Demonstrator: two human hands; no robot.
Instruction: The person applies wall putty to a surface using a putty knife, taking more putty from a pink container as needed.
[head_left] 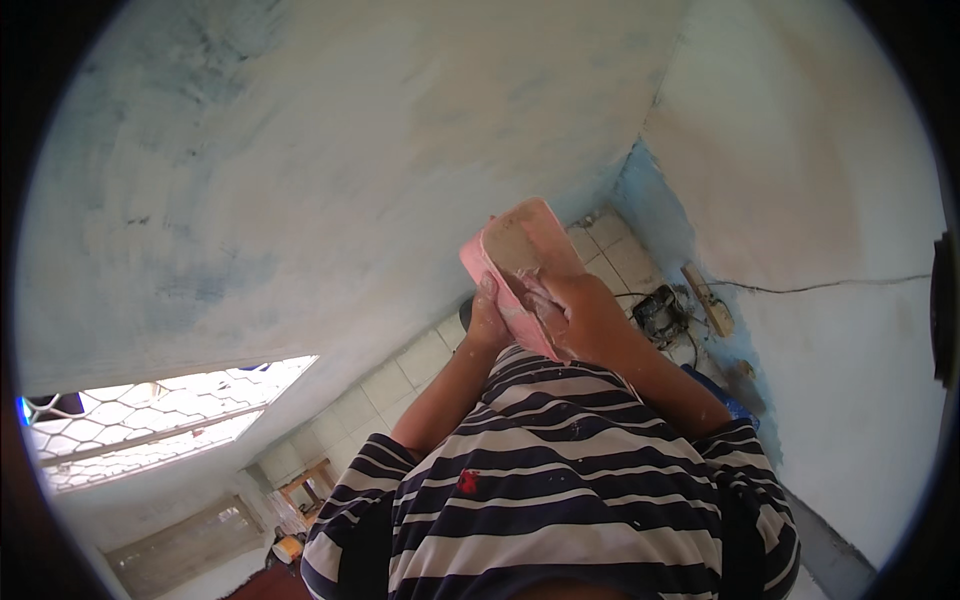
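Note:
In front of my chest is a pink rectangular tub (556,228), tilted, with a greyish-brown inside and pale smears on its walls. My left hand (487,318) is closed around its left side, thumb at the rim and the other fingers mostly hidden behind. Over the tub's near part, my right hand (574,308) reaches in with curled fingers. Whitish paste or powder coats those fingers. Whatever they grip, if anything, cannot be made out.
A patchy pale wall (330,170) rises ahead, meeting another wall (810,200) at a corner on the right. A grilled window (160,420) is at left. On the tiled floor (390,380) lie a dark object with cables (660,315) and a wooden piece (708,300).

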